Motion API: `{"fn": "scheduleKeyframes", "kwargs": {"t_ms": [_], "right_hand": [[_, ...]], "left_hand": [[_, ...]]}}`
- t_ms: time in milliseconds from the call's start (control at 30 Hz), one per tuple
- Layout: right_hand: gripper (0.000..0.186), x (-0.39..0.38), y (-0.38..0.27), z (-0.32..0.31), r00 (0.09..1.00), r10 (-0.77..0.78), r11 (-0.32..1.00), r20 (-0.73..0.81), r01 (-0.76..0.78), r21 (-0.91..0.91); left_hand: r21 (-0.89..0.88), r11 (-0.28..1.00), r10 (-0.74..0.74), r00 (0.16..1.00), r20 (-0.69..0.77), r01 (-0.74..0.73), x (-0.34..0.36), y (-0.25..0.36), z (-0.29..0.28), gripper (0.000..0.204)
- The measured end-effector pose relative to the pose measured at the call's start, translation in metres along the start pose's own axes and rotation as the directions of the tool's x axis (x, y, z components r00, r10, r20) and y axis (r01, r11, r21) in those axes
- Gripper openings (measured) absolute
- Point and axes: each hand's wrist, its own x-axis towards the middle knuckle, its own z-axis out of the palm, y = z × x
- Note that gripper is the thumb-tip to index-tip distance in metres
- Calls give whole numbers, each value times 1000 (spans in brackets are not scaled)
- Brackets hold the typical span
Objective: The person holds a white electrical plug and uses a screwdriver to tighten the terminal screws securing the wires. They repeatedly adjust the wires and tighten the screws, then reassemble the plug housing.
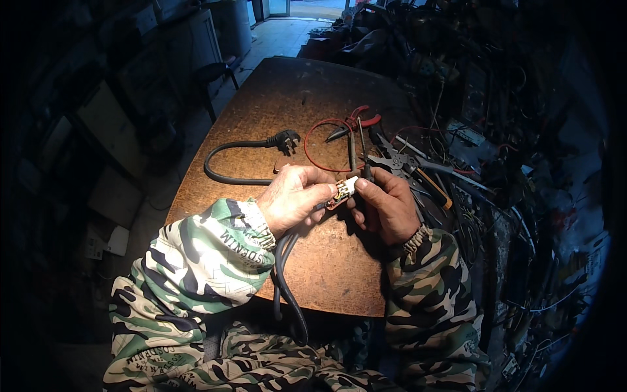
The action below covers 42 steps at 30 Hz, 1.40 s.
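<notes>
Left hand (pixel 294 199) and right hand (pixel 390 208) are both clamping a small white-ended connector (pixel 351 186) over the table (pixel 261 104), partly hiding its wiring (pixel 340 190). Black cable (pixel 279 268) is hanging past the near edge; right-hand clutter (pixel 470 137) is dissolving into shadow, pieces indistinct.

- Left sleeve (pixel 189 268): camouflage cloth in cream, green and black, with dark lettering (pixel 247 245) and a gathered cuff (pixel 261 225)
- Right sleeve (pixel 431 294): matching camouflage, gathered at the wrist
- Lap (pixel 281 366): camouflage cloth
- Left hand (pixel 294 199), right hand (pixel 392 209): bare
</notes>
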Motion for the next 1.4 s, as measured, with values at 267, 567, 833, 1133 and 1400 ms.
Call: {"fn": "scheduleKeyframes", "kwargs": {"t_ms": [267, 567, 833, 1133, 1400], "right_hand": [[23, 2, 3, -2, 1000, -8, 1000, -14, 8, -27], [23, 1, 1, 1, 1000, -23, 999, -13, 23, -41], [21, 1, -1, 3, 1000, 3, 1000, -15, -3, 12], [23, 1, -2, 1, 999, 38, 999, -2, -38, -39], [24, 1, -4, 3, 999, 50, 998, -8, -51, -28]], "left_hand": [[-18, 999, -31, 997, 68, 33, 3, -3, -4, 31], [-28, 999, -34, 999, 38, 35, 2, -4, -3, 31], [-104, 995, 1, 996, 92, 9, 2, -5, -2, 33], [-254, 959, -49, 960, 277, 122, 8, -10, -10, 34], [-249, 958, -52, 943, 330, 140, 10, -11, -12, 35]]}}
